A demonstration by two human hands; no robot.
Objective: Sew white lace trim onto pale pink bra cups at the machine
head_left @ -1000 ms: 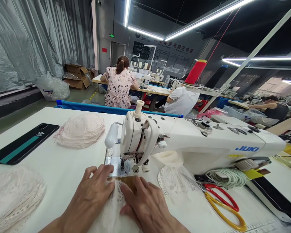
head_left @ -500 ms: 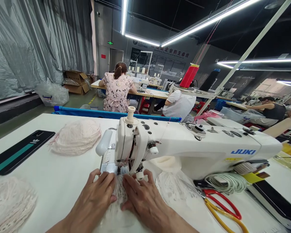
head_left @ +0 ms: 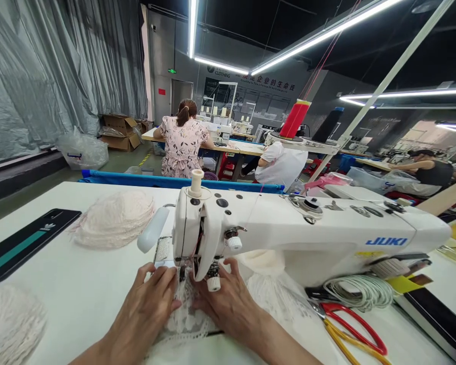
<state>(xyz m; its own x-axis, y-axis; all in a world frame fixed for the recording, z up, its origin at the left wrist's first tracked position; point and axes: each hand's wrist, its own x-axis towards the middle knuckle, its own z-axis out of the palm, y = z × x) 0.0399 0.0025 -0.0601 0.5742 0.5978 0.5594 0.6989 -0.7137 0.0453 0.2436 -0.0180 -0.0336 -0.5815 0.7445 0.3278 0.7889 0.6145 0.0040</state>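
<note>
A white JUKI sewing machine (head_left: pixel 289 228) stands across the white table (head_left: pixel 79 284). A piece of white lace (head_left: pixel 184 319) lies under its needle head. My left hand (head_left: pixel 144 304) presses flat on the lace just left of the presser foot. On the other side of the foot, partly under the machine head, my right hand (head_left: pixel 228 299) presses the same lace. The needle and the foot are mostly hidden by the head and my fingers.
A stack of pinkish lace cups (head_left: pixel 114 218) lies at the left, another lace pile (head_left: pixel 7 324) at the near left. A black phone (head_left: pixel 23 243) lies by the left edge. Red and yellow scissors (head_left: pixel 353 334) and a coiled cord (head_left: pixel 361 291) lie right. People sit at far tables.
Both hands slid forward with the lace, up to and under the machine head. The view shifted closer to the machine.
</note>
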